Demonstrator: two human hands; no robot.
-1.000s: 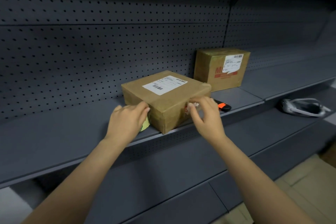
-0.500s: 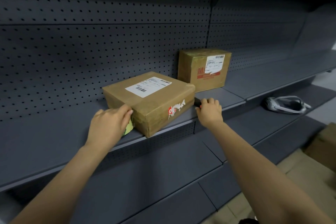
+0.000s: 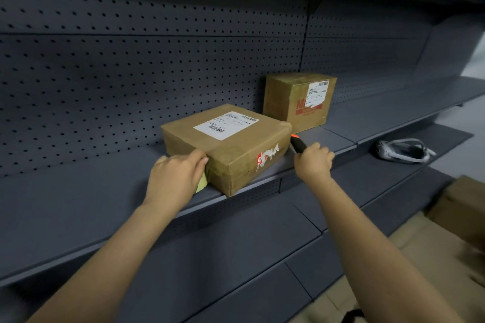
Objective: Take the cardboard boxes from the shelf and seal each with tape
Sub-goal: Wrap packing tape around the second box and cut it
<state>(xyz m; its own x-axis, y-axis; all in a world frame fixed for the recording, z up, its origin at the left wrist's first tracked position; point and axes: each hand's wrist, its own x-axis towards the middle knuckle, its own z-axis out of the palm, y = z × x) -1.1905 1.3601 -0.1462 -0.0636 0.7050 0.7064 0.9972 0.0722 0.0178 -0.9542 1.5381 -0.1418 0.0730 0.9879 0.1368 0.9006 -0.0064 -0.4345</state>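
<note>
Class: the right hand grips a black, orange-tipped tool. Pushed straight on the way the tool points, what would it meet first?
Probably the flat box, at its right side near the rear corner: the tool in the right hand almost touches it. Depth is unclear, so it might pass just behind.

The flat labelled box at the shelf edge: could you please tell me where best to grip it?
Probably both hands from the front, on the two low side faces flanking its near corner: the flat box lies corner-first on the shelf. The left hand touches the left face; the right hand grips a cutter.
</note>
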